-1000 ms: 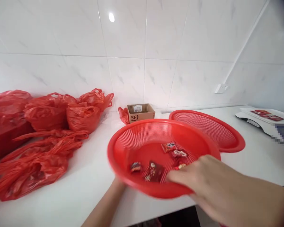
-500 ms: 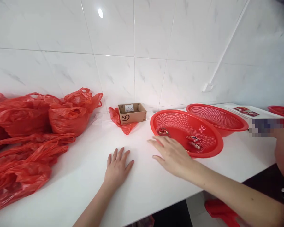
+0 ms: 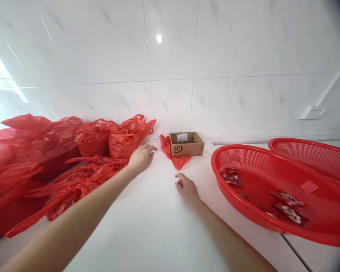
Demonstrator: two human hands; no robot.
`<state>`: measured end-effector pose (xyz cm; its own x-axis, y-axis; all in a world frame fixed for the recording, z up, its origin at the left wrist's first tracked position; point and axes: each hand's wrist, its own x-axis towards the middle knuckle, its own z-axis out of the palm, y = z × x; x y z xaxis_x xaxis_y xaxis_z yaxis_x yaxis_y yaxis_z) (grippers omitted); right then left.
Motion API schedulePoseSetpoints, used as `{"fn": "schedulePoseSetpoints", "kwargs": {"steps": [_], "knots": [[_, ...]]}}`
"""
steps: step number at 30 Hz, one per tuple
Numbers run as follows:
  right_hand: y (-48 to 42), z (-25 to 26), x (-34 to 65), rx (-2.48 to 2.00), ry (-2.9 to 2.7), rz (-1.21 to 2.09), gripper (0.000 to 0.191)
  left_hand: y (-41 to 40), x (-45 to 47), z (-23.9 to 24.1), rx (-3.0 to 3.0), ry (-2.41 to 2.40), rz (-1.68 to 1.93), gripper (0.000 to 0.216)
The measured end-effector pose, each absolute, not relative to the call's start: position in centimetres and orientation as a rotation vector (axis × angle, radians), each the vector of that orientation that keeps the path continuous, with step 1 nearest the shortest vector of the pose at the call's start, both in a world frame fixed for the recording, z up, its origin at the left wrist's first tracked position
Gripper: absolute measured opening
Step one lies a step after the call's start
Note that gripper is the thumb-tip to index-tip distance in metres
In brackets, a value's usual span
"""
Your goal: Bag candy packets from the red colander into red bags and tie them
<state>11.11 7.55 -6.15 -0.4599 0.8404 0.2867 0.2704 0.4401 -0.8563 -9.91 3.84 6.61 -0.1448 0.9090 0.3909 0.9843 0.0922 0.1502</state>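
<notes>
L grip (image 3: 142,157) part-open nr red bags (image 3: 124,145), R grip (image 3: 179,181) ditto nr SF box (image 3: 191,149), basket (image 3: 268,170) w/ small pkts (image 3: 291,213)

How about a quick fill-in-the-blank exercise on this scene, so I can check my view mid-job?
The cardboard box has the letters ____ on its front.
The nearer basket, holding wrapped packets, is coloured ____.
Between the left hand and that basket is the person's ____ hand.
The wall behind the box is covered with ____.

Missing words: SF; red; right; tiles.
</notes>
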Motion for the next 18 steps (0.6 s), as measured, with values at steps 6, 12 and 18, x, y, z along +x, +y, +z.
{"fn": "schedulePoseSetpoints", "kwargs": {"steps": [6,12,18], "knots": [[9.0,-7.7,11.4,-0.905,-1.922,1.101,0.021,9.0,-16.9,12.9,-1.554,-2.318,-0.631,0.070],[8.8,-7.3,11.5,-0.896,-1.933,1.153,0.019,11.9,-19.0,12.5,-1.396,-2.476,-0.727,0.065],[9.0,-7.5,11.5,-0.893,-1.947,1.141,0.019,13.5,-19.9,14.1,-1.196,-2.479,-1.046,0.035]]}}
